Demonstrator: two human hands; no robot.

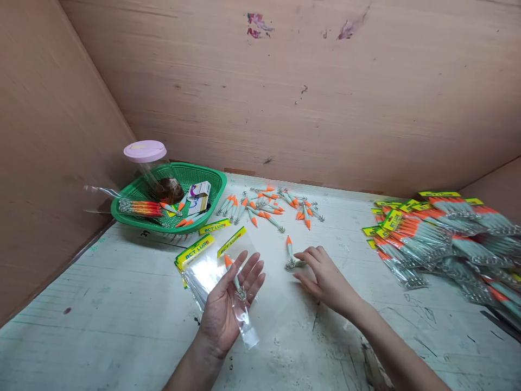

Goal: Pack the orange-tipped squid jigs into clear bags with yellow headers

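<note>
My left hand is palm up, its thumb pressing on a clear plastic bag with a yellow BCT LURE header. In that bag lies an orange-and-pale squid lure, its hooks toward the wrist. To the right, my right hand reaches down to the table, thumb and forefinger apart beside a loose squid lure. Part of a second pale lure body shows between those fingers. Left of my left hand, a stack of bags with yellow headers lies flat, partly covered.
Several loose lures are scattered at the back of the table. A green basket holds a pink-lidded jar, a small box and more lures. Packed lure bags are heaped at right. Wooden panels enclose the table.
</note>
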